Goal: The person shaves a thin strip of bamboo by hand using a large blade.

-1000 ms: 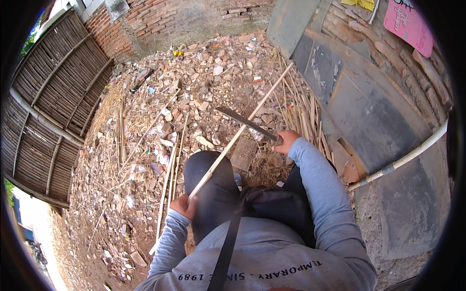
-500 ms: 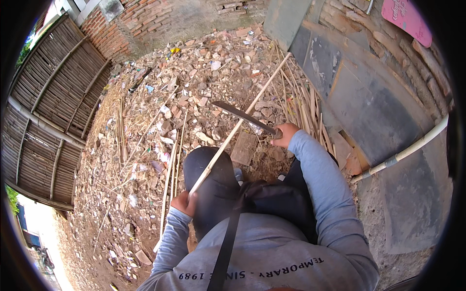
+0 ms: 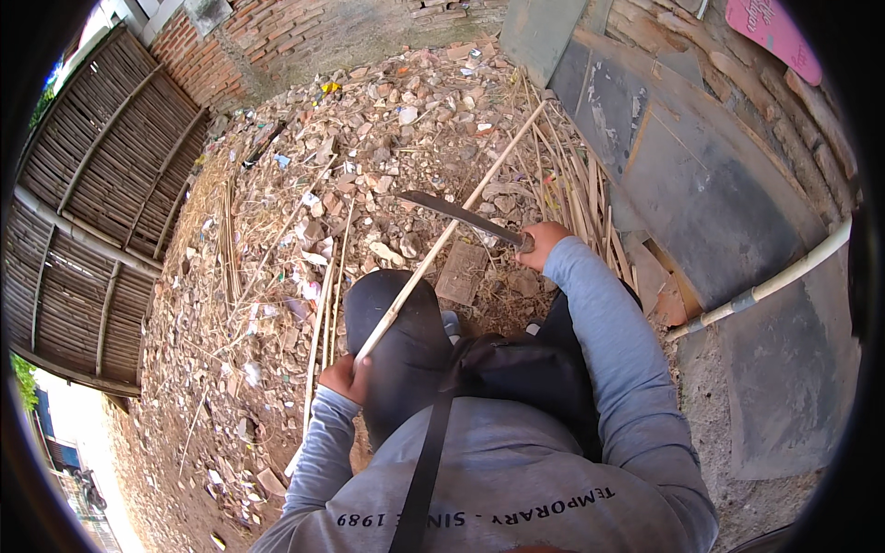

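Note:
My left hand [image 3: 345,379] is closed round the near end of a long pale bamboo strip [image 3: 424,264]. The strip slants across my left knee, away and to the right, and its far end lies towards the pile of strips. In my right hand [image 3: 544,247] is the handle of a machete [image 3: 461,215], its dark blade pointing left. The blade crosses over the strip near the strip's middle; whether the edge touches it I cannot tell. My fingers hide most of the handle.
Several bamboo strips [image 3: 573,198] lie at the right, and more thin strips [image 3: 324,318] lie beside my left knee. Rubble and litter [image 3: 387,120] cover the ground. Dark panels [image 3: 719,203] lean at the right with a bamboo pole [image 3: 765,286]. A woven bamboo fence [image 3: 101,184] stands left.
My left hand has shifted slightly left and nearer my body with the strip. The machete has stayed almost in place, its tip a little further left.

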`<control>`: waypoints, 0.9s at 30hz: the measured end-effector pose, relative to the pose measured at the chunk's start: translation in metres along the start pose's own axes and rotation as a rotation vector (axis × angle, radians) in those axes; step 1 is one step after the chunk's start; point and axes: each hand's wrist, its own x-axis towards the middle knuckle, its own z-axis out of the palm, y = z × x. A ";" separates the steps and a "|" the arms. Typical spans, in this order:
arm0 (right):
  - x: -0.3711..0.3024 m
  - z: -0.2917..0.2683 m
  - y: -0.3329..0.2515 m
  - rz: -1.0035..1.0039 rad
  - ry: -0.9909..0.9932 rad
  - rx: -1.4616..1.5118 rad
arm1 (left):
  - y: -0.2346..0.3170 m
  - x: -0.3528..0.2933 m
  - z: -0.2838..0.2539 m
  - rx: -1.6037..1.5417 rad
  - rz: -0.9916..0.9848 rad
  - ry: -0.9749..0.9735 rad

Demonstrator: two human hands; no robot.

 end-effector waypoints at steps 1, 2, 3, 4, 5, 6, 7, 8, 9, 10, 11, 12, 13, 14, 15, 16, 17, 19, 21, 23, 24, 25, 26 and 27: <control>-0.002 -0.002 -0.004 -0.002 -0.006 -0.005 | 0.005 0.000 -0.005 0.022 -0.004 -0.026; -0.004 -0.003 -0.008 -0.015 0.028 -0.042 | 0.004 -0.002 -0.003 0.017 -0.010 -0.027; -0.006 -0.006 -0.012 -0.028 0.061 -0.078 | 0.003 -0.003 -0.001 -0.004 -0.023 -0.024; -0.007 -0.008 -0.013 -0.028 0.059 -0.080 | 0.003 -0.004 -0.001 -0.023 -0.032 -0.020; -0.007 -0.011 -0.015 -0.041 0.063 -0.073 | 0.002 -0.004 -0.002 -0.017 -0.039 -0.027; -0.006 -0.012 -0.015 -0.055 0.066 -0.066 | 0.002 -0.004 -0.002 -0.019 -0.041 -0.028; -0.006 -0.013 -0.013 -0.052 0.063 -0.067 | 0.003 -0.003 -0.002 -0.015 -0.028 -0.020; -0.005 -0.014 -0.010 -0.025 0.045 -0.054 | 0.003 -0.003 -0.002 -0.010 -0.014 -0.013; -0.004 -0.014 -0.008 0.003 0.028 -0.041 | 0.002 -0.002 -0.002 -0.012 -0.015 -0.017; -0.004 -0.013 -0.008 0.006 0.026 -0.043 | 0.002 -0.002 -0.002 0.009 -0.011 -0.019; -0.004 -0.012 -0.009 -0.025 0.041 -0.083 | 0.001 -0.001 -0.001 0.030 -0.007 -0.022; -0.004 -0.011 -0.011 -0.056 0.057 -0.123 | 0.001 -0.001 0.000 0.028 -0.005 -0.025; -0.005 -0.011 -0.017 -0.051 0.052 -0.122 | 0.001 -0.003 0.002 0.017 0.019 0.023; -0.006 -0.012 -0.025 -0.053 0.037 -0.173 | 0.000 -0.003 0.003 0.006 0.043 0.071; -0.007 -0.013 -0.030 -0.055 0.023 -0.223 | -0.002 -0.003 0.003 0.006 0.041 0.064; -0.007 -0.014 -0.029 -0.045 0.016 -0.221 | -0.004 -0.003 0.004 0.009 0.056 0.067; -0.003 -0.016 -0.026 0.027 -0.007 -0.159 | -0.005 -0.003 0.005 0.011 0.070 0.071; -0.001 -0.018 -0.023 0.102 -0.030 -0.101 | -0.005 -0.001 0.005 0.012 0.067 0.054; 0.001 -0.021 -0.022 0.096 0.010 -0.112 | -0.005 0.000 0.005 0.009 0.065 0.046; -0.003 -0.016 -0.032 0.075 0.021 -0.135 | -0.009 -0.002 0.006 0.002 0.054 0.027; -0.004 -0.014 -0.038 0.051 0.033 -0.153 | -0.010 -0.001 0.008 -0.003 0.052 0.025; -0.005 -0.014 -0.041 0.051 0.009 -0.138 | -0.010 -0.002 0.008 0.003 0.056 0.036; -0.003 -0.014 -0.038 0.055 0.001 -0.138 | -0.011 -0.004 0.007 0.009 0.059 0.047; 0.003 -0.017 -0.030 0.075 -0.013 -0.125 | -0.011 -0.005 0.007 0.008 0.054 0.040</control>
